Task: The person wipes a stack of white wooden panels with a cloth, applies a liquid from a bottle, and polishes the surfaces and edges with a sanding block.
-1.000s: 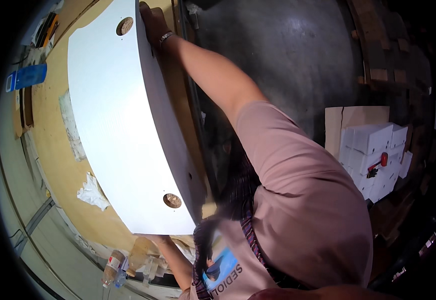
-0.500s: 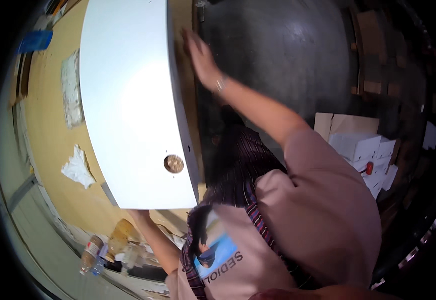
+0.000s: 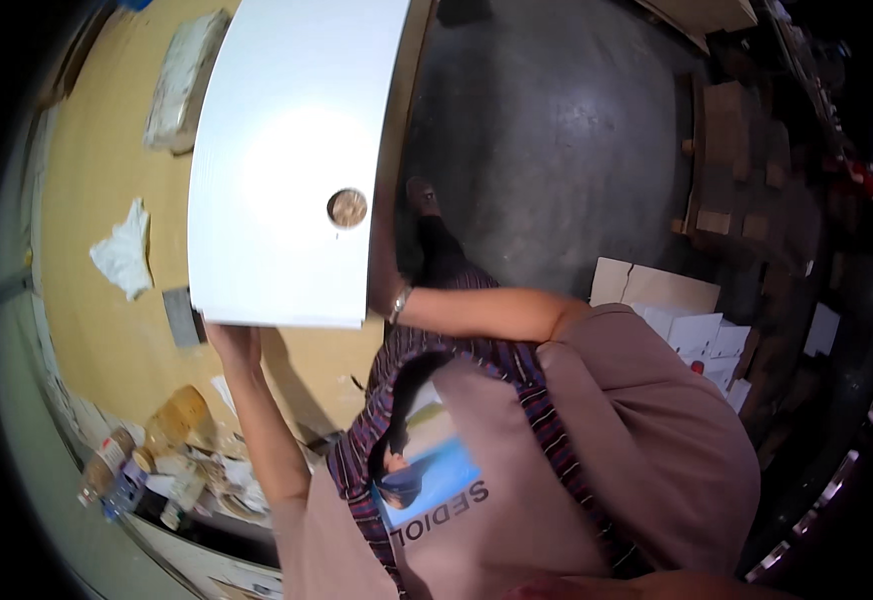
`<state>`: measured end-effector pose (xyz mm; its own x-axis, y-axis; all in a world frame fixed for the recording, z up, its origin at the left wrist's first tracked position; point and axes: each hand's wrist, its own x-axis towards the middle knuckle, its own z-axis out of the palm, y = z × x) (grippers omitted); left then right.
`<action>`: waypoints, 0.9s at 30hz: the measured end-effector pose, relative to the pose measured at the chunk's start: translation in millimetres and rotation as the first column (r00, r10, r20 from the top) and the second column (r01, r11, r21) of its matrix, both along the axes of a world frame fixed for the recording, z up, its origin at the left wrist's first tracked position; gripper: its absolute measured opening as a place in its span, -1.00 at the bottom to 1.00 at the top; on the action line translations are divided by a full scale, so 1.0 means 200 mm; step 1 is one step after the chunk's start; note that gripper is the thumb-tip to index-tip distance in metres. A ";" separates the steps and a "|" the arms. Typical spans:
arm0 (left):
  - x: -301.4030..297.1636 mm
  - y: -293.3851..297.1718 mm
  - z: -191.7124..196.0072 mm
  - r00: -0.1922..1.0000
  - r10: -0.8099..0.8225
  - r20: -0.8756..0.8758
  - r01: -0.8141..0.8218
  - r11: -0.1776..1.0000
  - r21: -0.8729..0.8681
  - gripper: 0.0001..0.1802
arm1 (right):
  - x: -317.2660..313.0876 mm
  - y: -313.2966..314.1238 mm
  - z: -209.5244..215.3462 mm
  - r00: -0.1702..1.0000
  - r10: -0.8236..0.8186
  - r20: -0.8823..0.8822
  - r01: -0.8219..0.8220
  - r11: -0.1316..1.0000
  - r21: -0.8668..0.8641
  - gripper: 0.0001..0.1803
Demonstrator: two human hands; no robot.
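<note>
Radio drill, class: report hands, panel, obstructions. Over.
Left hand at near end of white panel; right hand at its right edge. Round hole faces up. Crumpled white scrap lies apart, leftward.

Head-worn fisheye looks down, from close by, on the white panel (image 3: 277, 180)

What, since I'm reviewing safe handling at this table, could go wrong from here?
The white panel runs close along the table's floor-side edge, so it could slip off toward the foot on the floor.

The left hand is at the panel's near corner, its fingers mostly out of sight; they might get pinched.

The grey block sits beside that corner, so a shift could scrape the panel.
</note>
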<state>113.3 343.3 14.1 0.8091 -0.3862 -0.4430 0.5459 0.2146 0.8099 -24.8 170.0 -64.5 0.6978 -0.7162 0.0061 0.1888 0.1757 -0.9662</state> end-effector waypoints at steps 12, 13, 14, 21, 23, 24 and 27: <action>-0.03 -0.02 0.04 0.989 -0.090 0.116 0.080 0.993 0.087 -0.28 | -0.32 -0.26 0.37 0.935 0.117 -0.336 -0.139 0.989 -0.042 -0.53; -0.03 -0.01 0.09 0.988 -0.105 0.117 0.094 0.991 0.093 -0.26 | -0.41 -0.22 0.41 0.912 0.093 -0.398 -0.186 0.962 -0.201 -0.54; -0.03 0.01 0.12 0.990 -0.089 0.112 0.080 0.993 0.084 -0.26 | -0.47 -0.14 0.54 0.882 0.148 -0.448 -0.260 0.945 -0.199 -0.50; 0.00 -0.09 0.27 0.628 -0.240 0.740 0.085 0.967 0.242 -0.49 | -0.37 -0.02 0.71 0.820 -0.068 -0.569 -0.379 0.680 -0.627 -0.16; -0.02 -0.10 0.24 0.733 -0.260 0.629 0.143 0.962 0.232 -0.46 | -0.32 -0.01 0.67 0.830 -0.112 -0.546 -0.333 0.686 -0.647 -0.17; -0.02 -0.13 0.23 0.700 -0.156 0.697 0.077 0.987 0.144 -0.43 | -0.30 -0.03 0.64 0.874 -0.163 -0.459 -0.280 0.602 -0.748 -0.19; -0.03 -0.15 0.25 0.736 -0.171 0.655 0.069 0.981 0.179 -0.45 | -0.31 -0.04 0.62 0.890 -0.157 -0.427 -0.256 0.604 -0.755 -0.21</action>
